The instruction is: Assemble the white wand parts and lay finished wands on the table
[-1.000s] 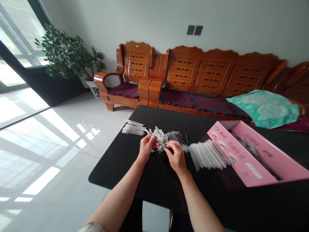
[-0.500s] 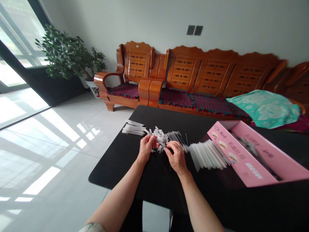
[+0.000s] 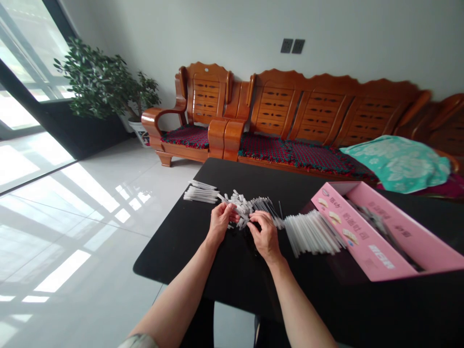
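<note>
My left hand (image 3: 221, 223) and my right hand (image 3: 264, 236) work close together over a loose heap of thin white-capped plastic tubes (image 3: 239, 208) on the black table (image 3: 174, 256). The fingers of both hands pinch into the heap, though the exact pieces held are partly hidden. To the left lies a small bundle of white tubes (image 3: 201, 192). To the right, a fanned row of translucent tubes (image 3: 311, 233) stretches toward a pink cardboard box (image 3: 377, 231), which holds dark contents that are hard to make out.
A wooden sofa (image 3: 304, 106) with red-green cushions and a teal towel (image 3: 397, 163) stands behind the table. A potted plant (image 3: 103, 84) stands by the window at the left. Tiled floor (image 3: 87, 251) surrounds the table's left side.
Both hands stay at the heap with only slight finger shifts. The tubes and the box have not visibly moved.
</note>
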A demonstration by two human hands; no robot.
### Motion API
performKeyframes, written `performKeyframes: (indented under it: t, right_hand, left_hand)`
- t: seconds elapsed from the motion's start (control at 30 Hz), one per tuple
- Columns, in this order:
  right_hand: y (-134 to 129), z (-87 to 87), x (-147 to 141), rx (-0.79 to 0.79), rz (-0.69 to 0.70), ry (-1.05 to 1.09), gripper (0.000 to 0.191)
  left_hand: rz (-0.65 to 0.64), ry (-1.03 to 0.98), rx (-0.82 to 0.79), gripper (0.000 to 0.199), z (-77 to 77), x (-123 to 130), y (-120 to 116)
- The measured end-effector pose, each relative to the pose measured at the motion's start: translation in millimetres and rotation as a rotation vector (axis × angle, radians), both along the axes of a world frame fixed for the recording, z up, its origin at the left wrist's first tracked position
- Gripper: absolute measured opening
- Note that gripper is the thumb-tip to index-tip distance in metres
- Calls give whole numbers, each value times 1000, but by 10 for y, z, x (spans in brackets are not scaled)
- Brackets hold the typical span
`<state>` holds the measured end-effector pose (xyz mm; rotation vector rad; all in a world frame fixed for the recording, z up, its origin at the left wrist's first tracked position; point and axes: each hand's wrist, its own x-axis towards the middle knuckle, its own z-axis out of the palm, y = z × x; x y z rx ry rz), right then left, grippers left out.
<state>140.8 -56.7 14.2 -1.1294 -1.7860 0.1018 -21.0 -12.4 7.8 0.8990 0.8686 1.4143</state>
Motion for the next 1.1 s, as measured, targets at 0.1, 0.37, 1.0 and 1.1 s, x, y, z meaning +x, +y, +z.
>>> performKeyframes:
  t: [0.1, 0.37, 1.0, 1.1]
  right_hand:
    - [-4, 8, 3, -5, -30, 5, 7]
    - [-1, -5, 2, -6, -16, 6, 4]
    - [9, -33, 10, -37, 1, -19, 8]
    - [8, -33, 10, -43, -17, -27, 10]
  left_hand:
    - [3, -2, -2, 44, -4, -1, 2]
    - [6, 2, -8, 44, 7, -1, -4]
    - [11, 9, -9, 45, 4, 2, -6]
    - [7, 6, -2, 46, 4, -3, -6]
